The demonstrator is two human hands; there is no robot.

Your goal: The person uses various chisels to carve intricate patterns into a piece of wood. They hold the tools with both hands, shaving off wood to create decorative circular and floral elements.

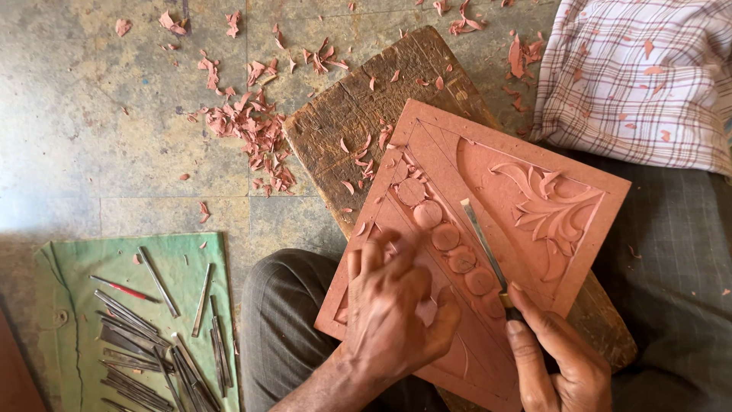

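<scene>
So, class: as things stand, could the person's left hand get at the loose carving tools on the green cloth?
Probably yes. The left hand rests flat on the reddish panel, holding nothing, and the carving tools lie uncovered on the green cloth to its left, past the knee. Nothing blocks the way.

Many thin metal tools [145, 343] lie on a green cloth [191, 252] near my knee. Pink shavings [252, 130] sit scattered on the stone floor [91, 99].

carved panel [488, 221]: reddish, leaf relief, row of discs, tilted on wooden block | chisel [482, 242]: slim, blade on discs
</scene>
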